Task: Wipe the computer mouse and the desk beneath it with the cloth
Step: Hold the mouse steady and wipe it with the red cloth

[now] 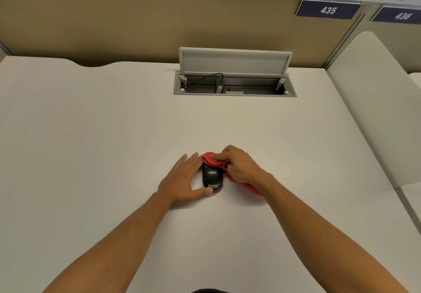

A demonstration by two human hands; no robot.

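Note:
A black computer mouse (212,177) sits on the white desk (102,133), near the middle. My left hand (183,178) cups its left side, thumb at its near end and fingers along its far left edge. My right hand (239,164) grips a bunched red cloth (213,160) and presses it on the far end of the mouse; a tail of the cloth trails under my right wrist. A few brownish crumbs (216,194) lie on the desk just in front of the mouse.
An open cable hatch (234,85) with a raised lid and a plugged cable lies at the back of the desk. A beige partition (136,23) with number plates stands behind. A white side panel (373,101) bounds the desk on the right.

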